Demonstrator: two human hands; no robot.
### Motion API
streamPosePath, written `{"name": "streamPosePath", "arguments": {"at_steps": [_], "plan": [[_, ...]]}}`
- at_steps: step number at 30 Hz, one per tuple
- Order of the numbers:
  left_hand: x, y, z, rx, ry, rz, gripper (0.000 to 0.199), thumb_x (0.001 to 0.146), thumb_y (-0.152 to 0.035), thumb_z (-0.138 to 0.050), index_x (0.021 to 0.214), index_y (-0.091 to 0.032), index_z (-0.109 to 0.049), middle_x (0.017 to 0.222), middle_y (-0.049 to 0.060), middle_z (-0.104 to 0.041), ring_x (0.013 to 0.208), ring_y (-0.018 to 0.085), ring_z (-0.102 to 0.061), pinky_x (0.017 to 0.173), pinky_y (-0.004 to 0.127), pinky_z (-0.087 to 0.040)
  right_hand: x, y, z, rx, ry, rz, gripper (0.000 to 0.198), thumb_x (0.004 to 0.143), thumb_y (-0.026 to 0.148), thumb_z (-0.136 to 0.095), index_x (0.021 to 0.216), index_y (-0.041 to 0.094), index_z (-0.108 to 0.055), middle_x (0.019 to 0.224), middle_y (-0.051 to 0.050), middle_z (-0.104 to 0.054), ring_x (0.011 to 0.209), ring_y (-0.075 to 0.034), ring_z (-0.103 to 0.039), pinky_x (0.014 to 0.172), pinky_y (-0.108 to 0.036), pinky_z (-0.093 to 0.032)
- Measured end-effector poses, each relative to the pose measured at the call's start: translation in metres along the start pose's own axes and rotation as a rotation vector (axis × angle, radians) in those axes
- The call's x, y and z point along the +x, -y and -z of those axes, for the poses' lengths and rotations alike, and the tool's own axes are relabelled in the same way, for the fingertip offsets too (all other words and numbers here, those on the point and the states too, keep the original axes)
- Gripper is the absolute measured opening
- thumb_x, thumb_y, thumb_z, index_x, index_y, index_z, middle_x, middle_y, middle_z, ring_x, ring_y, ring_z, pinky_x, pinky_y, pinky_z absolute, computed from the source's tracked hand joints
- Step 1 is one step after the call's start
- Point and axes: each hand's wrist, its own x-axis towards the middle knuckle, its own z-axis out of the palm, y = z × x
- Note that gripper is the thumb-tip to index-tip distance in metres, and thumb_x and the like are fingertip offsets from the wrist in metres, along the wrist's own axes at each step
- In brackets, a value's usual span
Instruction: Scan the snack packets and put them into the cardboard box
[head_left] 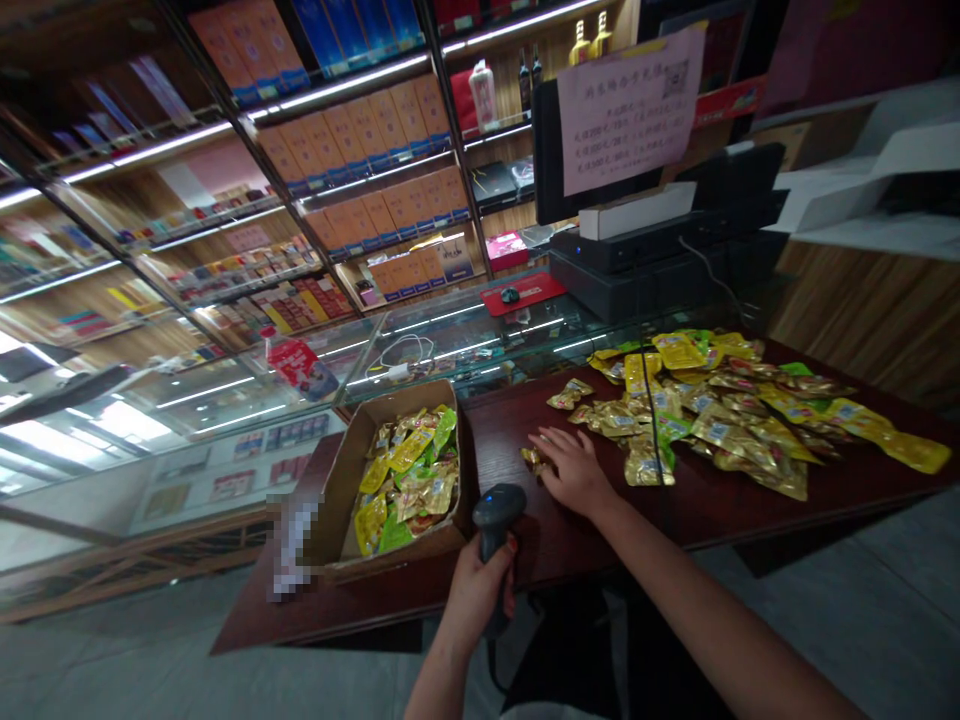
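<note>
My left hand [480,590] is wrapped round the handle of a dark barcode scanner [498,506], held upright over the table's near edge. My right hand [571,468] reaches over the dark red table, its fingers stretched out on a small gold snack packet [534,458] that is partly covered. To the left, a cardboard box [339,500] holds several yellow, green and gold snack packets [409,450]. A loose heap of gold, yellow and green snack packets [720,410] spreads across the table right of my right hand.
Behind the table stands a glass display counter [457,335] with a mouse [510,295] on a red mat. A monitor with a pink paper sign [630,110] rises at the back right. A bottle with a red label [296,362] stands back left. Shelves of orange boxes [352,140] line the wall.
</note>
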Motion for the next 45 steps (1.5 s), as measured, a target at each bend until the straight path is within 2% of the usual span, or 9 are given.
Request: {"name": "streamPosePath", "arguments": {"at_steps": [5,8,12,17,19,22,25,33,45], "plan": [[-0.002,-0.003,0.0,0.012,0.004,-0.011,0.039,0.075,-0.054,-0.07,0.085,-0.018,-0.056,0.05,-0.008,-0.053,0.03,0.009,-0.045,0.032,0.019,-0.038,0.0,0.0,-0.001,-0.106,-0.189,-0.253,0.054,0.092,0.046,-0.053,0.132,0.011,-0.057,0.137,-0.025,-0.056,0.129,-0.038,-0.046,0.108,-0.058,-0.024],[-0.004,-0.004,-0.001,0.011,0.013,-0.03,0.039,0.076,-0.053,-0.069,0.086,-0.018,-0.056,0.051,-0.007,-0.053,0.031,0.008,-0.045,0.033,0.019,-0.038,-0.001,0.002,-0.001,-0.123,-0.192,-0.25,0.051,0.086,0.054,-0.062,0.118,0.015,-0.064,0.135,-0.024,-0.057,0.127,-0.041,-0.047,0.107,-0.062,-0.023],[-0.005,-0.005,-0.003,0.015,0.015,-0.018,0.04,0.075,-0.055,-0.07,0.085,-0.018,-0.056,0.05,-0.008,-0.052,0.03,0.009,-0.045,0.032,0.019,-0.037,0.001,0.0,0.001,0.061,-0.107,-0.189,0.043,0.083,0.048,-0.068,0.113,0.018,-0.062,0.126,-0.019,-0.065,0.119,-0.035,-0.057,0.1,-0.051,-0.04],[-0.004,-0.004,-0.003,0.028,0.017,-0.028,0.042,0.074,-0.056,-0.071,0.085,-0.018,-0.056,0.049,-0.008,-0.052,0.03,0.009,-0.044,0.031,0.019,-0.037,0.004,-0.006,0.004,0.46,-0.079,-0.216,0.051,0.089,0.032,-0.059,0.137,0.024,-0.045,0.118,-0.01,-0.07,0.103,-0.024,-0.07,0.086,-0.036,-0.053],[-0.004,-0.004,-0.002,0.038,0.02,-0.023,0.042,0.074,-0.056,-0.07,0.085,-0.018,-0.056,0.048,-0.008,-0.051,0.03,0.009,-0.045,0.031,0.019,-0.038,0.005,-0.007,0.004,0.55,-0.125,-0.17,0.05,0.089,0.03,-0.057,0.137,0.028,-0.046,0.122,-0.007,-0.069,0.105,-0.022,-0.07,0.088,-0.035,-0.053],[-0.002,-0.002,-0.002,0.049,0.027,-0.017,0.04,0.075,-0.054,-0.07,0.085,-0.019,-0.055,0.049,-0.008,-0.052,0.029,0.009,-0.045,0.031,0.02,-0.038,0.006,-0.008,0.003,0.584,-0.115,-0.139,0.026,0.088,0.035,-0.058,0.113,0.027,-0.064,0.108,-0.003,-0.074,0.098,-0.023,-0.071,0.088,-0.035,-0.053],[-0.002,-0.001,-0.002,0.044,0.033,-0.02,0.038,0.076,-0.052,-0.069,0.086,-0.018,-0.055,0.049,-0.008,-0.052,0.029,0.009,-0.044,0.031,0.019,-0.038,0.007,-0.009,0.0,0.551,-0.084,-0.146,0.018,0.086,0.039,-0.061,0.096,0.026,-0.068,0.097,-0.002,-0.075,0.092,-0.023,-0.072,0.086,-0.035,-0.053],[-0.003,0.002,-0.001,0.033,0.034,-0.033,0.035,0.076,-0.05,-0.068,0.086,-0.018,-0.057,0.049,-0.008,-0.052,0.03,0.008,-0.044,0.032,0.019,-0.038,0.009,-0.014,-0.007,0.512,-0.177,-0.035,0.02,0.075,0.022,-0.063,0.095,0.022,-0.065,0.104,-0.006,-0.064,0.101,-0.022,-0.064,0.096,-0.036,-0.048],[-0.004,0.0,-0.003,0.047,0.026,-0.026,0.038,0.075,-0.052,-0.07,0.087,-0.019,-0.057,0.05,-0.008,-0.052,0.029,0.009,-0.045,0.031,0.019,-0.037,0.009,-0.018,-0.008,0.557,-0.107,-0.151,0.033,0.075,0.029,-0.071,0.107,0.023,-0.067,0.113,-0.007,-0.07,0.108,-0.024,-0.066,0.099,-0.04,-0.049]]}}
